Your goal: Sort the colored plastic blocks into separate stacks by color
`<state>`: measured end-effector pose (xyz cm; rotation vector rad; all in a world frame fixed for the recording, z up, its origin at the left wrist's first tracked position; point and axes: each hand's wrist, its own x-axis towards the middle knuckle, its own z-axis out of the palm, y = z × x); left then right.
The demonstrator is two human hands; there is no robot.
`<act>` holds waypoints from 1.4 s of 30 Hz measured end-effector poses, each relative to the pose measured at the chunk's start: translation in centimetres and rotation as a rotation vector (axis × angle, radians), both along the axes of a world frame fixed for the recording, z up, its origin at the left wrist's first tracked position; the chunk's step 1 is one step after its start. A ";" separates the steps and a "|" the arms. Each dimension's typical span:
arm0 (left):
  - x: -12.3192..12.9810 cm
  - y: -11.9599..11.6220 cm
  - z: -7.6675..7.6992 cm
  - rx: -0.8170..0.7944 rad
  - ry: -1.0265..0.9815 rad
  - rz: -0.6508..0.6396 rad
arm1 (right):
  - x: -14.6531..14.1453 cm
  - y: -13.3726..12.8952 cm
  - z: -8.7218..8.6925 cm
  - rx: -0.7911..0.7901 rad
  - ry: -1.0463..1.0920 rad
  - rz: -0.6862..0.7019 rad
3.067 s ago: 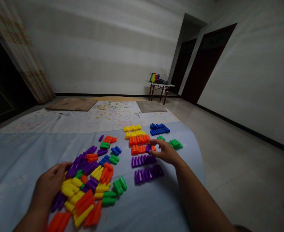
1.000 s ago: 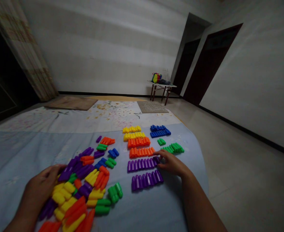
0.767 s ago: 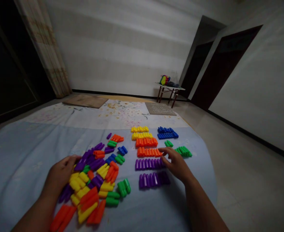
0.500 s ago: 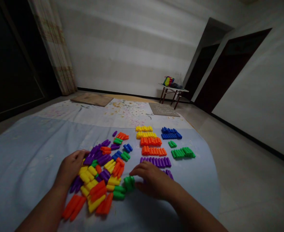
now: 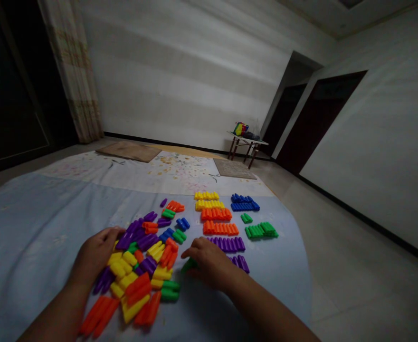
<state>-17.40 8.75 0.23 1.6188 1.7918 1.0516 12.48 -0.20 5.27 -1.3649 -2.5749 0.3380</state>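
Observation:
My right hand [image 5: 209,263] is closed round a green piece [image 5: 188,265], which shows under its fingertips, just right of the mixed pile. My left hand [image 5: 94,254] rests at the pile's left edge, against the purple pieces [image 5: 132,234] and yellow pieces [image 5: 120,266]; its fingers are curled and what they hold, if anything, is hidden. Orange pieces [image 5: 99,316] lie at the pile's near side, with green pieces [image 5: 170,291] at its right. Beyond my right hand are rows of yellow [image 5: 209,205], orange [image 5: 220,228], purple [image 5: 228,244], blue [image 5: 245,206] and green pieces [image 5: 261,231].
A pale blue and floral cloth [image 5: 45,216] covers the round table. Two flat boards lie at its far edge, a brown one [image 5: 129,151] left and a grey one [image 5: 233,169] right. A small table [image 5: 248,139] with a colourful bag stands by the wall.
My right hand has closed over the green piece beside the pile, now mostly covered. The camera view has shifted, so the rows and the pile appear slightly lower and further left.

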 end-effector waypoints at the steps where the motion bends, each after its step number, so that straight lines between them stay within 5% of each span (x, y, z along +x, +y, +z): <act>1: 0.0 0.0 0.0 -0.002 -0.001 0.000 | -0.1 0.1 0.0 0.024 -0.006 -0.034; 4: 0.0 0.0 0.0 -0.019 -0.016 0.003 | -0.6 -0.3 0.0 0.061 -0.025 -0.081; 9: 0.2 -0.2 -0.1 -0.014 -0.015 0.012 | -0.3 -1.8 0.7 -0.105 0.054 0.088; 16: 0.5 -0.4 0.0 -0.011 -0.022 0.014 | 1.5 -1.3 2.1 -0.140 0.165 0.024; 25: 0.1 -0.2 0.3 -0.069 0.010 0.021 | 0.7 -0.7 0.9 -0.136 0.071 0.154; 30: -0.3 0.4 -0.1 -0.086 0.050 0.018 | 5.9 1.2 2.6 0.038 0.254 -0.078; 34: -0.4 0.7 -0.4 -0.096 0.051 0.023 | 12.5 4.5 2.7 0.214 0.162 -0.347; 38: -0.6 0.8 -0.8 -0.083 0.013 0.017 | 16.6 7.0 1.6 0.101 -0.099 -0.579; 42: -0.7 0.8 -0.7 -0.084 -0.012 0.012 | 17.0 7.9 0.3 0.042 -0.153 -0.592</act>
